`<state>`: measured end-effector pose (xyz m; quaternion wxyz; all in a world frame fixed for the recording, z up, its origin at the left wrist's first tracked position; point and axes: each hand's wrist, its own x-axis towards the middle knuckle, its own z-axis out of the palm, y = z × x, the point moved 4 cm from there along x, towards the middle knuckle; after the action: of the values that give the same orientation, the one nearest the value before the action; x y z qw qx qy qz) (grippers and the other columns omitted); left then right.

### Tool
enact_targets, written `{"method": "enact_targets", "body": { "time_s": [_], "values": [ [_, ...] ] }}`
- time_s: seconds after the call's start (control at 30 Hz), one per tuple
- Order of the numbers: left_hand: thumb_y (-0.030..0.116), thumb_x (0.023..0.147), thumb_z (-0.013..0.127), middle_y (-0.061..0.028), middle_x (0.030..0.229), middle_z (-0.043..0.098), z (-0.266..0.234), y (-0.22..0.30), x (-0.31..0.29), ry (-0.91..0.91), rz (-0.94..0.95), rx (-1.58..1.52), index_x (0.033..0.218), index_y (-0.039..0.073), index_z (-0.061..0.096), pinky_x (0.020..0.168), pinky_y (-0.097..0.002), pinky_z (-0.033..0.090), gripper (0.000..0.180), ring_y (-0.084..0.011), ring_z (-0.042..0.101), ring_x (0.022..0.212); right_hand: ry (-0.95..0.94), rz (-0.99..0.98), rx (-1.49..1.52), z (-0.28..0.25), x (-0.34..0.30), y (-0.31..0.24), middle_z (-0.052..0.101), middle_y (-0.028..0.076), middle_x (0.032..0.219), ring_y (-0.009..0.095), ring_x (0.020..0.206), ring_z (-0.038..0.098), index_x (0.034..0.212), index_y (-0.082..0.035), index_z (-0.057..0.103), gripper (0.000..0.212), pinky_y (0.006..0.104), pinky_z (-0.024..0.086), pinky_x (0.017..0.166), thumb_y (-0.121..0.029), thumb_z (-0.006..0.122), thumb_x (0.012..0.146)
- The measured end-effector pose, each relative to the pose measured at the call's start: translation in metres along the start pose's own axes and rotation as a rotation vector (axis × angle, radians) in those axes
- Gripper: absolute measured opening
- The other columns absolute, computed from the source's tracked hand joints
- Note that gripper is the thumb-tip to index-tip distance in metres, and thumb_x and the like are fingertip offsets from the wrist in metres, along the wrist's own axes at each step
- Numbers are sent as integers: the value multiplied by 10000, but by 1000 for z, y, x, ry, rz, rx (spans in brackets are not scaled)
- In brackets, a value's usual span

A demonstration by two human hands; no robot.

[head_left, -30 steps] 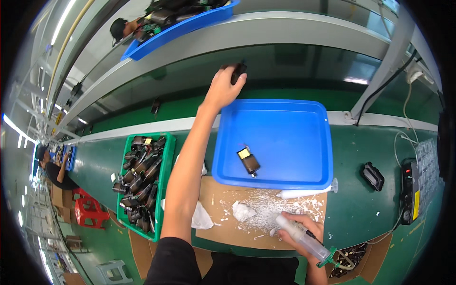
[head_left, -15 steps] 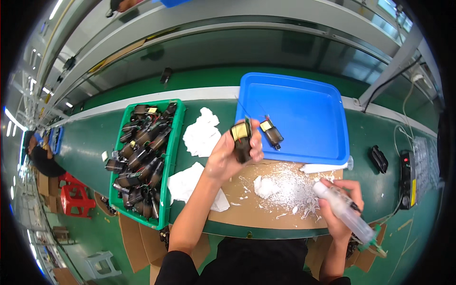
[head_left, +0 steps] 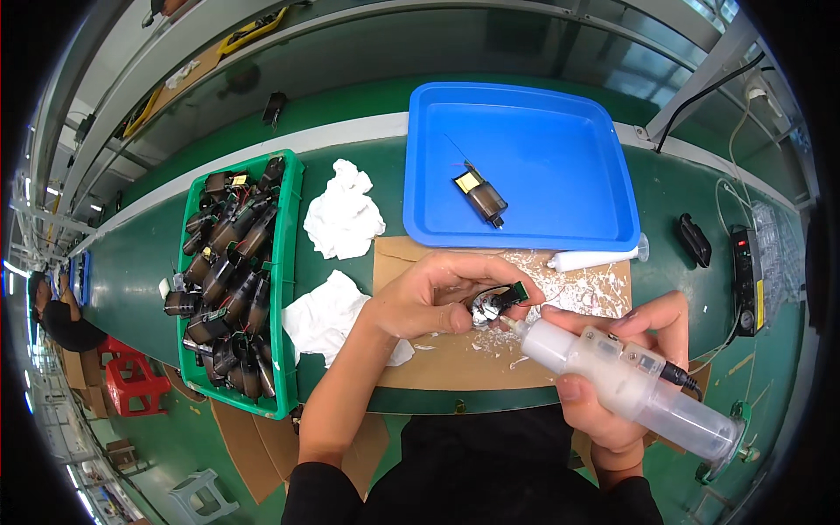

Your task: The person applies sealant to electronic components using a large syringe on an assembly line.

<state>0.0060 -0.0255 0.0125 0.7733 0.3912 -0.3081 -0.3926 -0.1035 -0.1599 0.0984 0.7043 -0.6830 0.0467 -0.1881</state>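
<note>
My left hand [head_left: 418, 299] is closed around a small dark electronic unit [head_left: 507, 297]. A green circuit board and a silvery round end show between the fingers; the rest of the unit is hidden. In my right hand [head_left: 605, 424] is a large translucent dispensing syringe [head_left: 628, 385] with a cable plugged into its side. Its narrow nozzle points left and meets, or nearly meets, the unit's silvery end. Another dark unit [head_left: 483, 199], with a yellow label and thin wires, lies in the blue tray [head_left: 560, 229]. Beneath my hands is a cardboard sheet [head_left: 437, 372] smeared with white residue.
To the left, a green crate [head_left: 287, 289] is heaped with similar units. Crumpled white cloths [head_left: 343, 214] lie beside it. A white tube [head_left: 595, 259] rests by the tray; a black box [head_left: 746, 284] stands at right. A person [head_left: 59, 315] sits far left.
My hands have come together over the cardboard. The left has lowered and turned the unit; the right has brought the syringe's nozzle up to it.
</note>
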Motion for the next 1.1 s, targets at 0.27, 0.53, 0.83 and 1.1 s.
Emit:
{"method": "enact_targets", "body": {
  "time_s": [0.27,0.53,0.83,1.1],
  "values": [
    [603,675,754,-101,1042,622,-2,-2,-1,40,-58,59,1118,-46,618,824,-299,450,798,-171,588,930,-221,-55,-1,-6,5,6,639,299,1021,315,1031,645,1016,-3,339,505,394,532,894,18,763,742],
    [477,720,768,-128,1166,591,-7,-6,0,-24,-59,35,1199,-36,568,925,-324,433,730,-192,567,1053,-51,39,47,-5,3,12,608,159,941,330,942,675,965,-28,358,537,427,564,857,-145,817,711],
    [366,760,778,-151,1260,556,-7,-9,2,-117,-15,46,1269,-16,523,1028,-358,381,685,-229,514,1195,-164,27,-34,-11,2,9,630,231,987,340,1015,648,973,-30,356,533,434,544,888,-111,816,716],
    [588,666,773,-83,998,599,-2,-5,2,74,-43,88,1119,-24,569,813,-276,435,788,-147,571,920,-291,-217,-246,-3,0,5,654,291,985,288,1004,660,1003,-12,339,562,324,543,827,-116,822,733]
  ]
}}
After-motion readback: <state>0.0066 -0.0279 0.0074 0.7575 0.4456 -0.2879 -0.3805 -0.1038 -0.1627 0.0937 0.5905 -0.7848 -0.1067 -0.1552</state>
